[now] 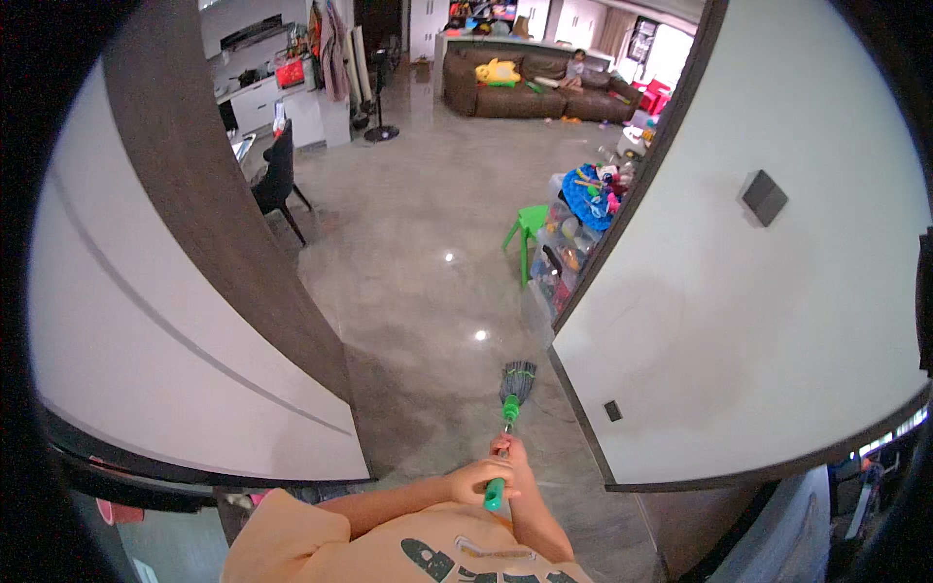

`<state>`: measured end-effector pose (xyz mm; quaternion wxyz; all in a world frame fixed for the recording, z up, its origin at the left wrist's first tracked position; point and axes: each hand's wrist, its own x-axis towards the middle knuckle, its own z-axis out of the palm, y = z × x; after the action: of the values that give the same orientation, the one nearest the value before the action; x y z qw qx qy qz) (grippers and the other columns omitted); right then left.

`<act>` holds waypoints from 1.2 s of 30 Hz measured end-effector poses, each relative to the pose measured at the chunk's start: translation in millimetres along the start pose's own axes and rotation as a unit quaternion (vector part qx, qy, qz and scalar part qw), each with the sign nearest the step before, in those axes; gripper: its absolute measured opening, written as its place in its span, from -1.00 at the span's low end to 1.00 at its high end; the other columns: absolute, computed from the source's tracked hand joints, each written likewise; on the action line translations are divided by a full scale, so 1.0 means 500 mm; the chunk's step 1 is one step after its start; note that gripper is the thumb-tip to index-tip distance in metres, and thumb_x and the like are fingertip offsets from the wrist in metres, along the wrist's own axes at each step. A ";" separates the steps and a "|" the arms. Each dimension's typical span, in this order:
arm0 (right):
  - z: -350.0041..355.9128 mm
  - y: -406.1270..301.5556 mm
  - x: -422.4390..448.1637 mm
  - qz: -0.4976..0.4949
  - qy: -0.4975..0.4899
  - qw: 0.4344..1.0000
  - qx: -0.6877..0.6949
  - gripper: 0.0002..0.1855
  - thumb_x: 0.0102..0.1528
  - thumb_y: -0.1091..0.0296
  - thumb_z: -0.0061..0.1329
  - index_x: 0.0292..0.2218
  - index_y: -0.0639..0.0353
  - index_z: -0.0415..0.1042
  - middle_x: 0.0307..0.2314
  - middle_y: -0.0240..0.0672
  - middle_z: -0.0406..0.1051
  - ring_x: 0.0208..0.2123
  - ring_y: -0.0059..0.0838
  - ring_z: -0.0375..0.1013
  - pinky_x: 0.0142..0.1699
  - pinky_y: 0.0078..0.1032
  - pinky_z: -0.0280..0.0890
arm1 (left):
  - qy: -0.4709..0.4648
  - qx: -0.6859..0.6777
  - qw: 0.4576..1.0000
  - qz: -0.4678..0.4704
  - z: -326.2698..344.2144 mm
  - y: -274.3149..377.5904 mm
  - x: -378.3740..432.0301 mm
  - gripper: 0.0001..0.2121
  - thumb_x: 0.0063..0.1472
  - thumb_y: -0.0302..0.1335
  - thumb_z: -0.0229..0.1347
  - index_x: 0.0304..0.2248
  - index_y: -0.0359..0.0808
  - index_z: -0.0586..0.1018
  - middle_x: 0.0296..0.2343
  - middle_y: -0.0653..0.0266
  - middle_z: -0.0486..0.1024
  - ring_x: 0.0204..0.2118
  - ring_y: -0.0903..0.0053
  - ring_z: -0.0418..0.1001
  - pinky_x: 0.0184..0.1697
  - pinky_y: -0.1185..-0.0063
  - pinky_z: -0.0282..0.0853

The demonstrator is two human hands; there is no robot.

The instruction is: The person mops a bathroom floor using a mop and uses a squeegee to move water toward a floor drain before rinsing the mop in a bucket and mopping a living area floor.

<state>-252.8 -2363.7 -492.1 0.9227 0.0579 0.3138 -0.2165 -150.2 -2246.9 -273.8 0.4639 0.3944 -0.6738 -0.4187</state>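
A mop [518, 380] with grey strands and a green collar lies with its head on the glossy grey floor [408, 291], straight ahead of me. My left hand [481, 481] wraps around the top of its handle, just behind the green end grip [494, 494]. Farther down the shaft, closer to the mop head, my right hand [508, 446] is closed around the metal pole. Most of the shaft is foreshortened and partly hidden by my hands.
White walls [685, 313] flank the doorway. Beyond it are a green plastic stool [531, 218], bins of toys [565, 251], a black chair [279, 175], a standing fan [380, 132] and a brown sofa [510, 103] with a person [574, 70] on it. Small things lie before the sofa.
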 end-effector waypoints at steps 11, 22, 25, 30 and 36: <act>0.122 -0.312 0.193 0.088 0.136 0.929 -0.334 -0.77 -0.01 0.49 -0.29 -0.68 0.14 0.11 -0.84 -0.46 0.09 -0.81 -0.63 0.06 -0.69 -0.66 0.03 | 0.027 0.063 0.997 0.038 -0.060 -0.073 0.334 -0.75 -0.07 -0.37 0.09 -0.71 -0.26 0.28 -0.71 0.30 0.22 -0.58 0.36 0.21 -0.52 0.45 0.06; 0.341 -0.495 0.503 0.137 0.066 0.719 -0.678 -0.80 -0.16 0.41 -0.15 -0.75 0.18 0.23 -0.84 -0.37 0.16 -0.83 -0.51 0.12 -0.74 -0.50 -0.02 | 0.058 0.109 0.992 0.009 -0.287 -0.231 0.494 -0.78 -0.13 -0.40 0.08 -0.76 -0.25 0.33 -0.74 0.25 0.28 -0.59 0.36 0.26 -0.43 0.47 0.11; 0.445 -0.478 0.592 0.222 0.113 0.446 -0.859 -0.83 -0.24 0.44 -0.11 -0.78 0.20 0.26 -0.85 -0.34 0.16 -0.83 -0.46 0.11 -0.76 -0.46 -0.07 | 0.130 0.125 0.983 -0.018 -0.327 -0.292 0.508 -0.78 -0.13 -0.40 0.08 -0.76 -0.27 0.32 -0.74 0.24 0.28 -0.59 0.34 0.26 -0.43 0.47 0.12; 0.523 -0.462 0.774 0.210 0.088 0.448 -0.864 -0.82 -0.17 0.47 -0.18 -0.75 0.27 0.27 -0.84 -0.33 0.14 -0.83 -0.45 0.13 -0.73 -0.47 -0.01 | 0.275 0.152 0.947 -0.068 -0.419 -0.375 0.524 -0.78 -0.12 -0.44 0.08 -0.74 -0.28 0.28 -0.68 0.22 0.23 -0.54 0.31 0.20 -0.39 0.45 0.12; 0.613 -0.358 0.898 0.232 0.085 0.591 -0.768 -0.87 -0.06 0.56 -0.28 -0.62 0.30 0.23 -0.81 -0.34 0.13 -0.77 -0.54 0.15 -0.70 -0.58 0.07 | 0.360 0.207 0.905 -0.089 -0.532 -0.410 0.503 -0.77 -0.12 -0.45 0.07 -0.75 -0.27 0.25 -0.70 0.23 0.21 -0.55 0.32 0.19 -0.40 0.45 0.11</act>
<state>157.3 -2762.1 -514.2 0.6136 -0.5829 0.4166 0.3320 68.3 -2600.6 -331.8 0.5434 0.6638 -0.4947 -0.1393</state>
